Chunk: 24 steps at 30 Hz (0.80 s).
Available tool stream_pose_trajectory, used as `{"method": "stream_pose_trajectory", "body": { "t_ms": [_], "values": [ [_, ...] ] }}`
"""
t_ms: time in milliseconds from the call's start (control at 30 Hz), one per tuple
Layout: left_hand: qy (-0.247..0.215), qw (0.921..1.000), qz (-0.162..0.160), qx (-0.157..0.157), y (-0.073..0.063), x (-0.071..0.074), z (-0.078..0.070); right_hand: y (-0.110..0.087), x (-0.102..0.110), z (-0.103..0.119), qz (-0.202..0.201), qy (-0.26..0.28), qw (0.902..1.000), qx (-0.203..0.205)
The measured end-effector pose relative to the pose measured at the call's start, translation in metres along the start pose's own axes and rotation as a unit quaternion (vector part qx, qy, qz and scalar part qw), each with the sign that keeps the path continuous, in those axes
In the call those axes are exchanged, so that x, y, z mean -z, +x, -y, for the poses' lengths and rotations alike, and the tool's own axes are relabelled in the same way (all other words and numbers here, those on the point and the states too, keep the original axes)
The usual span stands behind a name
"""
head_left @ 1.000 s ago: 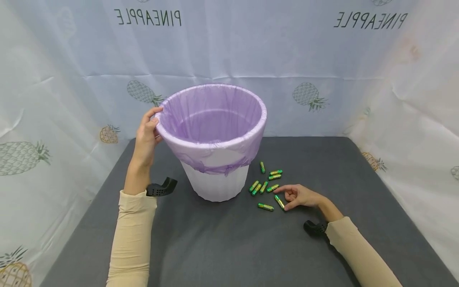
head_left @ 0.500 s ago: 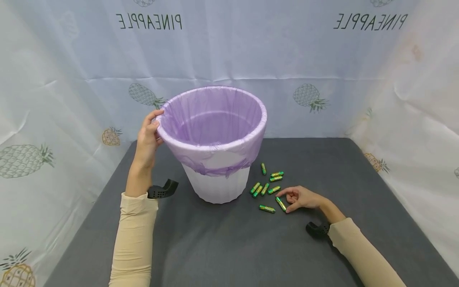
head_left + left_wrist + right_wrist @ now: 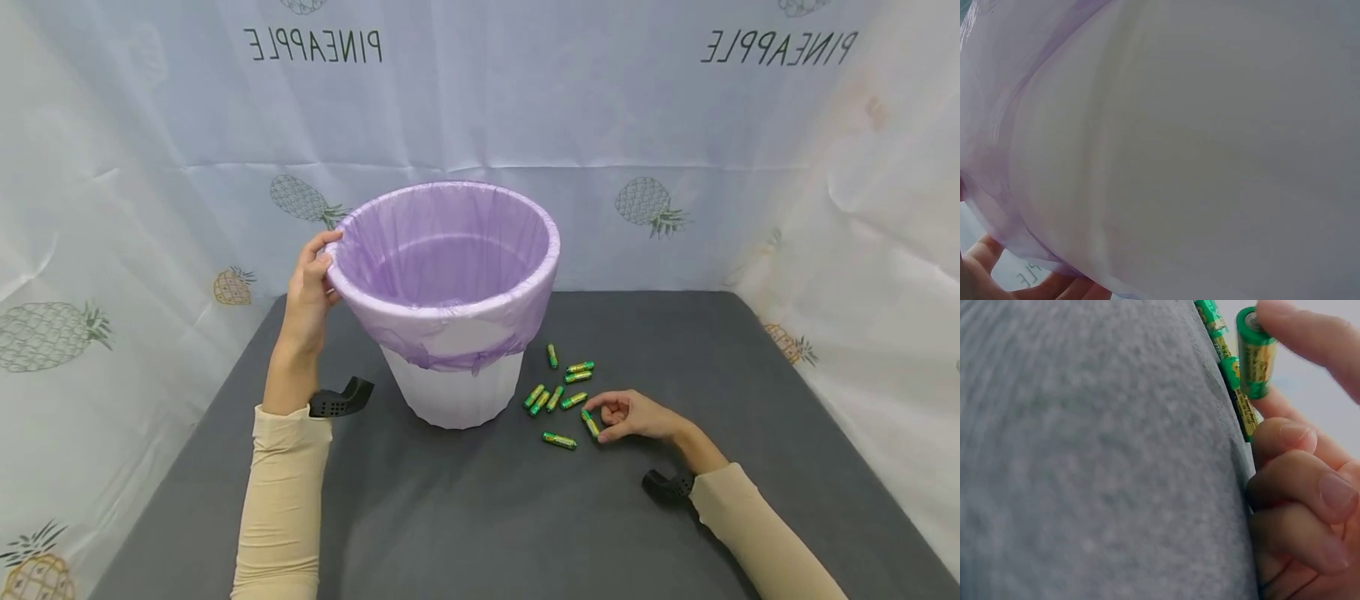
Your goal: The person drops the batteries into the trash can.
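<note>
Pale, pineapple-printed sheeting (image 3: 480, 108) is hanging behind our work and along both sides, its lettering (image 3: 315, 46) showing backwards. In front of it we are working at a dark grey table (image 3: 465, 517). A white bin (image 3: 457, 392) is standing on it, and a sheer purple liner (image 3: 450, 271) is covering the inside, lapping over the rim and hanging partway down the outer wall. Tan sleeves (image 3: 281, 508) are covering our forearms.

Our left hand (image 3: 307, 283) is gripping the bin's left rim, its fingers curling about the lined edge; the bin's wall is filling most of the left wrist view, so we are not able to tell how every finger is lying. Our right hand (image 3: 633, 414) is working low over the table, to the right of the bin. Its index finger and thumb are pinching one green-and-gold battery (image 3: 590, 423) by the two ends, while the other three fingers are curling in toward the palm. Whether that battery is touching the table, we are not able to tell. A black wrist mount (image 3: 667, 485) is sitting at each cuff.

Eight loose batteries (image 3: 558, 440) are lying between the right hand and the bin: one nearest us, one farthest back, two side by side, four in a loose row.
</note>
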State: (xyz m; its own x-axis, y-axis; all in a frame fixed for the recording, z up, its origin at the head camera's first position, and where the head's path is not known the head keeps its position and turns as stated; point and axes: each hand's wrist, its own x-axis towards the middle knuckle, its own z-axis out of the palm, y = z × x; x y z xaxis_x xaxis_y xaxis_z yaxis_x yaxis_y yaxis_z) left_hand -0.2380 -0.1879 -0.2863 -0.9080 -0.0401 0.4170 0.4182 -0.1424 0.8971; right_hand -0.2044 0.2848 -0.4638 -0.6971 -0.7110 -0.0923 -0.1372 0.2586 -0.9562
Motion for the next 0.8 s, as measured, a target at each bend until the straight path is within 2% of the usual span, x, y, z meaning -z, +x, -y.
{"method": "stream_pose_trajectory", "body": {
  "t_ms": [200, 433, 800],
  "values": [
    [0.008, 1.0, -0.004, 0.002, -0.001, -0.001, 0.0, -0.006, -0.003, 0.004, -0.024, 0.025, 0.9993, 0.017],
    [0.009, 0.9997, -0.021, 0.001, 0.001, 0.0, -0.005, -0.003, 0.005, 0.017, -0.04, 0.035, 0.9978, 0.04],
    [0.013, 0.9996, -0.018, 0.019, 0.0, 0.0, -0.004, -0.01, 0.004, 0.026, -0.057, 0.009, 0.9953, 0.078]
  ]
}}
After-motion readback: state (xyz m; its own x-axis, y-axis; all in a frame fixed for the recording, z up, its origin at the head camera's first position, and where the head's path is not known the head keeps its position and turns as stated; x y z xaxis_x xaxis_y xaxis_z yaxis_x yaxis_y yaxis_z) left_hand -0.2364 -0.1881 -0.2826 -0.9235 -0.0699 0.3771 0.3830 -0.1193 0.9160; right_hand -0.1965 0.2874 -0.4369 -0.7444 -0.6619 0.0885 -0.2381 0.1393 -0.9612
